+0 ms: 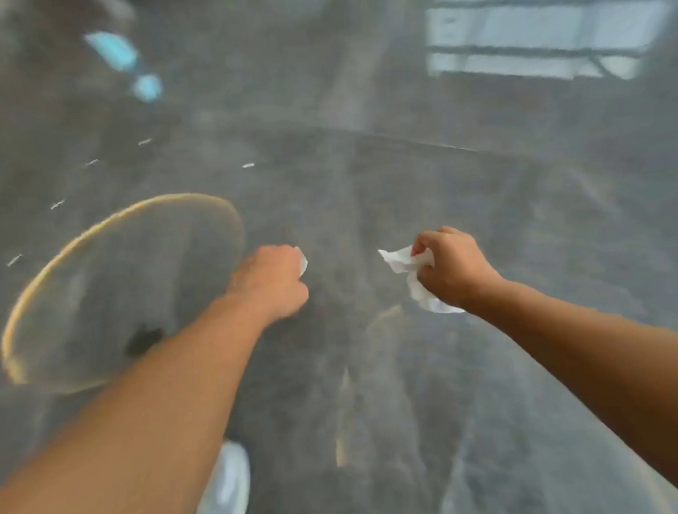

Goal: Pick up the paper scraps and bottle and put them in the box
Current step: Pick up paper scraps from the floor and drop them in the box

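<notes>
My right hand [455,267] is closed around a crumpled white paper scrap [406,267] that sticks out to the left and below the fist. My left hand [272,281] is a fist with a small white paper scrap [302,261] showing at its far edge. Both hands are held out over a grey floor. A blurred light-blue bottle [112,51] lies on the floor at the far left, with a blue blur [147,88] just below it. No box is in view. The whole frame is motion-blurred.
A round yellow-rimmed ring mark [113,223] lies on the floor to the left of my left arm. Small white tape marks [248,165] dot the floor. A bright window reflection [546,21] sits far right. My white shoe [226,492] is at the bottom.
</notes>
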The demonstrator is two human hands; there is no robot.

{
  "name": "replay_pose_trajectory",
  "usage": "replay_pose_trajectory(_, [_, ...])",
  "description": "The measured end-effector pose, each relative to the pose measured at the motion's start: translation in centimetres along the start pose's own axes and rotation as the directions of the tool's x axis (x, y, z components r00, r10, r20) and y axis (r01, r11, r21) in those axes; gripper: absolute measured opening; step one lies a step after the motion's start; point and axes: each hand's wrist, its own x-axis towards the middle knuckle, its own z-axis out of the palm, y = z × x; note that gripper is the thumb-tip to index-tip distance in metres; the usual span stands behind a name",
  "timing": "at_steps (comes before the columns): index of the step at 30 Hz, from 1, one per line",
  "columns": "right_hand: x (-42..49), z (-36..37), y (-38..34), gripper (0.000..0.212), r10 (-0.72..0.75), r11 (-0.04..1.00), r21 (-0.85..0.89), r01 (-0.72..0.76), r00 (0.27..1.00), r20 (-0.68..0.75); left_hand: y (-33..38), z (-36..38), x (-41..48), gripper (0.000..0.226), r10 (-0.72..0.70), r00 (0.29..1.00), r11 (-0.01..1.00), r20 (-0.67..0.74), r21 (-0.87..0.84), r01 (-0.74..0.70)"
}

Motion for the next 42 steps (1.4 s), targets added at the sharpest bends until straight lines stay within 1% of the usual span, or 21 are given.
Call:
replay_pose_trajectory(2, [1.8,3.4,-9.4,0.029,-0.151,0.986,-0.047,0.158,0.98,0.127,-10.5,0.4,-6.7,0.016,-0.23,0.971,0.971,0.062,-0.047,0.233])
replay_pose_trajectory(4, [1.1,7.1,-18.9,0.03,-0.278,0.956,-0.029,0.293,0.93,0.24,-19.2,1.7,-15.5,0.026,-0.453,0.886,0.883,0.103,-0.091,0.462])
replay_pose_trajectory(5, [-0.3,9.1,-23.4,0.031,-0.341,0.932,-0.016,0.363,0.889,0.304,-22.7,2.8,-20.4,0.031,-0.538,0.833,0.83,0.125,-0.096,0.55])
replay_pose_trajectory(7, [-4.7,13.4,-31.3,0.031,-0.46,0.869,0.031,0.493,0.784,0.417,-27.5,5.6,-30.6,0.036,-0.646,0.736,0.743,0.205,-0.053,0.667])
replay_pose_trajectory(10, [-13.9,19.1,-41.1,0.029,-0.591,0.755,0.124,0.644,0.587,0.553,-31.8,9.3,-43.9,0.038,-0.778,0.538,0.553,0.325,-0.051,0.831])
replay_pose_trajectory(12, [-20.2,22.7,-45.6,0.028,-0.63,0.697,0.178,0.695,0.475,0.614,-33.7,11.1,-49.9,0.038,-0.837,0.417,0.413,0.354,-0.09,0.906])
replay_pose_trajectory(13, [-23.1,24.7,-47.4,0.028,-0.646,0.669,0.204,0.715,0.423,0.635,-34.6,12.3,-52.1,0.036,-0.855,0.374,0.352,0.359,-0.129,0.927])
replay_pose_trajectory(16, [-30.9,31.4,-50.9,0.029,-0.68,0.565,0.269,0.78,0.256,0.687,-37.2,17.5,-56.4,0.029,-0.87,0.308,0.239,0.384,-0.219,0.946])
replay_pose_trajectory(18, [-35.1,35.8,-52.4,0.031,-0.68,0.527,0.285,0.801,0.196,0.707,-39.2,21.7,-58.3,0.026,-0.87,0.295,0.208,0.395,-0.248,0.946])
replay_pose_trajectory(21, [-39.3,42.6,-54.3,0.032,-0.669,0.533,0.301,0.791,0.176,0.722,-43.7,26.8,-58.8,0.018,-0.889,0.316,0.21,0.332,-0.319,0.924])
replay_pose_trajectory(23, [-40.9,47.0,-54.5,0.027,-0.664,0.508,0.263,0.82,0.178,0.727,-46.3,29.8,-58.3,0.013,-0.9,0.347,0.226,0.263,-0.4,0.888])
replay_pose_trajectory(25, [-42.1,50.1,-54.9,0.022,-0.66,0.455,0.213,0.865,0.167,0.732,-48.3,31.9,-57.9,0.008,-0.912,0.371,0.24,0.176,-0.505,0.829])
replay_pose_trajectory(26, [-42.6,50.8,-55.1,0.022,-0.65,0.446,0.171,0.878,0.187,0.736,-48.6,32.4,-58.2,0.008,-0.918,0.361,0.226,0.163,-0.533,0.815])
replay_pose_trajectory(27, [-43.0,51.1,-55.4,0.024,-0.638,0.467,0.149,0.872,0.216,0.739,-48.5,32.5,-58.5,0.008,-0.92,0.348,0.196,0.179,-0.557,0.807])
replay_pose_trajectory(29, [-42.7,51.6,-56.6,0.028,-0.638,0.526,0.155,0.836,0.267,0.722,-49.3,32.8,-58.5,0.013,-0.928,0.334,0.173,0.165,-0.604,0.778])
replay_pose_trajectory(33, [-41.6,52.2,-57.5,0.027,-0.649,0.537,0.165,0.827,0.28,0.708,-50.0,33.4,-58.0,0.021,-0.924,0.342,0.173,0.173,-0.608,0.775])
replay_pose_trajectory(36, [-40.6,52.7,-58.3,0.02,-0.653,0.591,0.178,0.787,0.337,0.678,-51.2,33.2,-57.2,0.026,-0.941,0.277,0.084,0.195,-0.657,0.749])
replay_pose_trajectory(38, [-40.0,53.4,-58.6,0.021,-0.697,0.613,0.234,0.754,0.377,0.61,-52.1,33.5,-56.6,0.031,-0.948,0.259,0.07,0.182,-0.679,0.731])
replay_pose_trajectory(40, [-40.0,54.0,-59.0,0.024,-0.764,0.584,0.326,0.743,0.367,0.531,-52.4,34.1,-56.4,0.045,-0.946,0.256,0.056,0.201,-0.673,0.737])
replay_pose_trajectory(41, [-40.0,54.2,-59.1,0.028,-0.776,0.573,0.352,0.74,0.352,0.524,-52.4,34.4,-56.2,0.055,-0.936,0.266,0.053,0.232,-0.653,0.755])
replay_pose_trajectory(42, [-39.9,54.5,-59.1,0.036,-0.759,0.576,0.343,0.742,0.33,0.561,-52.3,34.6,-56.1,0.064,-0.923,0.278,0.055,0.267,-0.623,0.78])
